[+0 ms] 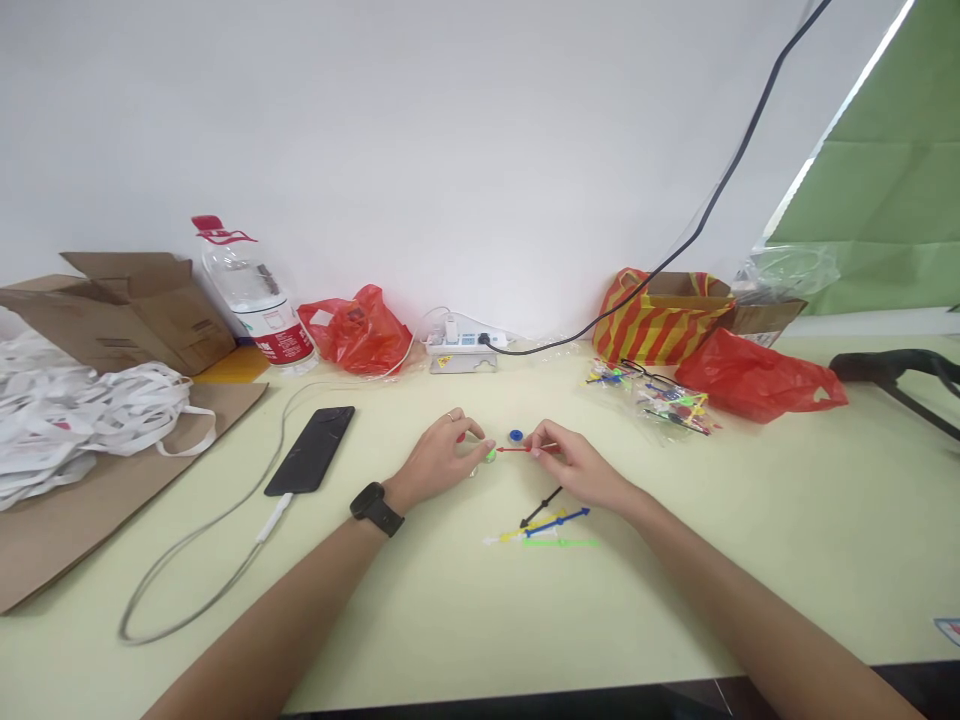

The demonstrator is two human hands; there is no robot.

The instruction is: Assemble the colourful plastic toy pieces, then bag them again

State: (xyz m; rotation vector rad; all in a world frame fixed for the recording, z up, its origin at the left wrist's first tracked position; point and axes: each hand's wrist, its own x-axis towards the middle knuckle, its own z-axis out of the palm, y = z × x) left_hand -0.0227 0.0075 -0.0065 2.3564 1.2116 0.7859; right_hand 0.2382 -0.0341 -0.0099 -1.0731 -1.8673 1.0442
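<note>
My right hand (566, 460) pinches a thin red arrow (514, 450) between thumb and fingertips, its point toward my left hand. My left hand (444, 458) is curled close to the table, thumb and forefinger near each other. A small red piece (469, 437) shows between its fingers, and a small green piece (491, 455) sits by the thumb tip; whether either is gripped I cannot make out. Just beyond the hands lies a blue disc (516, 436). Nearer to me are a black arrow (541, 507), a blue arrow (556, 523), a green arrow (561, 543), and yellow and white ones partly overlapped.
On the left lie a black phone (311, 450) with its cable, white straps (127, 410), a cardboard box (142, 315) and a big bottle (259, 310). Along the wall are a red bag (356, 332) and power strip (465, 338). Bagged coloured parts (660, 400) lie right.
</note>
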